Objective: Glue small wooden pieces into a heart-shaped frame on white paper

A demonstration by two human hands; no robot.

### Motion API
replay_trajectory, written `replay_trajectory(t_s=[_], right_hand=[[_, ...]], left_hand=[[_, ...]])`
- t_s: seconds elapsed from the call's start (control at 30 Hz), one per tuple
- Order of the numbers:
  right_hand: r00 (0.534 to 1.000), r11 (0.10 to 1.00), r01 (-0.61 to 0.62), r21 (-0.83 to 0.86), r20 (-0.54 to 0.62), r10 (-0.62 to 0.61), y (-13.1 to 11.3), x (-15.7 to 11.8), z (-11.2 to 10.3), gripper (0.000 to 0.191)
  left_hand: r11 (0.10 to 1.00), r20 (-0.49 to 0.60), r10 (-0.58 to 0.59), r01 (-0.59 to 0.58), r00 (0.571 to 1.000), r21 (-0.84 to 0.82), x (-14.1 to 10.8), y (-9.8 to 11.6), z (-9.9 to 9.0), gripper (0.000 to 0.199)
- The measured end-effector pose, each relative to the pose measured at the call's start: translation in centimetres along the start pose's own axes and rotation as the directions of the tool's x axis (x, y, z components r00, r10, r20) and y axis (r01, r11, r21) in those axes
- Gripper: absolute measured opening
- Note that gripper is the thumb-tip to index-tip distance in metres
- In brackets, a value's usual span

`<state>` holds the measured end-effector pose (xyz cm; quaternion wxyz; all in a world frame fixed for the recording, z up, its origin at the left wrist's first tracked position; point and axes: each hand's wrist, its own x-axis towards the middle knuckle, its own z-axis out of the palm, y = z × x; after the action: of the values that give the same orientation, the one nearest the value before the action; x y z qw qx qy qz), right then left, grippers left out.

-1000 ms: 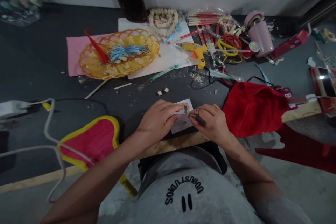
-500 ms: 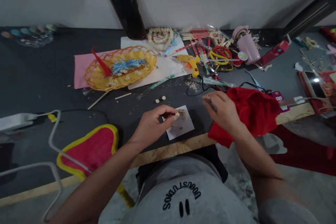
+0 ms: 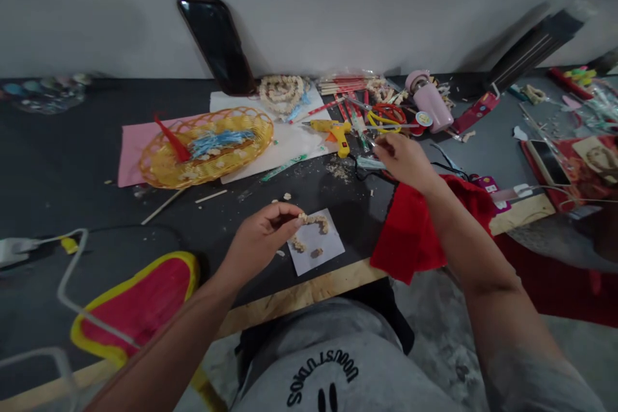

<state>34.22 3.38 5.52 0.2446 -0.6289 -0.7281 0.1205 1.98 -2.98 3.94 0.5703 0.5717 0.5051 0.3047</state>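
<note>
My left hand (image 3: 261,238) is closed in a pinch at the upper left corner of a small white card (image 3: 333,244). Between its thumb and forefinger is a small pale knobbly piece (image 3: 302,218). A curved row of such pieces (image 3: 318,223) lies on the card, with a short row (image 3: 298,244) at its left side and a brownish piece (image 3: 317,252) in the middle. My right hand (image 3: 405,158) hovers beyond the red cloth (image 3: 410,232), right of the yellow glue gun (image 3: 340,135). Its fingers are pinched together near something thin and shiny; what they hold is unclear.
Behind the card stands a yellow woven basket (image 3: 207,174) with blue strands. A phone (image 3: 217,45) leans on the wall. Scissors (image 3: 383,119), a pink bottle (image 3: 432,103) and thin sticks (image 3: 161,207) lie about. A pink-and-yellow padded shape (image 3: 145,302) sits at the left edge.
My right hand has moved away from me, from near the card to beside the glue gun. My left hand stays at the card, now at its upper left corner. The whole view has shifted.
</note>
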Motion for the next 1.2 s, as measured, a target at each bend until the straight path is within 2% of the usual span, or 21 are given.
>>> replay_trajectory(t_s=[0.1,0.23,0.37,0.47,0.57,0.7,0.83,0.97,1.07,1.13,1.2], right_hand=[[0.99,0.984,-0.127,0.125,0.083,0.117,-1.3,2.8,2.6,0.023],[0.946,0.955,-0.288,0.07,0.178,0.272,-1.9,6.7,5.4,0.03],[0.899,0.93,-0.368,0.01,0.258,0.353,-1.8,8.5,6.8,0.032],[0.898,0.92,-0.39,0.032,0.236,0.372,-1.4,8.7,7.2,0.025],[0.901,0.874,-0.43,0.226,0.171,0.399,-1.3,8.5,7.1,0.02],[0.915,0.72,-0.396,0.57,0.174,0.365,-2.6,7.0,5.7,0.025],[0.952,0.574,-0.276,0.771,0.138,0.273,-4.9,3.6,3.4,0.03],[0.943,0.465,-0.333,0.821,0.286,0.17,-6.2,-0.7,1.8,0.038],[0.92,0.452,-0.354,0.819,0.391,0.011,-6.2,-3.3,1.4,0.029],[0.904,0.449,-0.341,0.826,0.42,-0.084,-6.1,-4.7,1.7,0.034],[0.899,0.444,-0.327,0.834,0.42,-0.127,-6.0,-5.6,2.1,0.039]], left_hand=[[0.996,0.006,-0.014,0.014,1.0,-0.085,0.4,0.2,0.2,0.039],[0.987,-0.071,-0.031,0.019,0.997,-0.158,0.6,0.3,-0.3,0.042],[0.979,-0.137,-0.054,0.025,0.989,-0.201,0.7,-0.2,-1.2,0.043],[0.969,-0.137,-0.068,0.033,0.988,-0.246,1.0,-0.6,-1.5,0.045],[0.965,-0.124,-0.081,0.046,0.989,-0.258,1.3,-0.6,-1.6,0.046],[0.955,-0.127,-0.094,0.054,0.987,-0.292,1.7,-0.6,-1.6,0.043],[0.915,-0.116,-0.129,0.073,0.985,-0.397,2.2,-0.6,-1.4,0.042],[0.886,-0.111,-0.16,0.094,0.981,-0.454,2.7,-0.3,-1.0,0.043],[0.859,-0.086,-0.18,0.114,0.98,-0.5,3.0,-0.1,-0.8,0.043],[0.83,-0.069,-0.19,0.123,0.979,-0.544,3.1,-0.1,-0.7,0.043],[0.802,-0.05,-0.194,0.129,0.98,-0.583,3.1,-0.1,-0.6,0.042]])
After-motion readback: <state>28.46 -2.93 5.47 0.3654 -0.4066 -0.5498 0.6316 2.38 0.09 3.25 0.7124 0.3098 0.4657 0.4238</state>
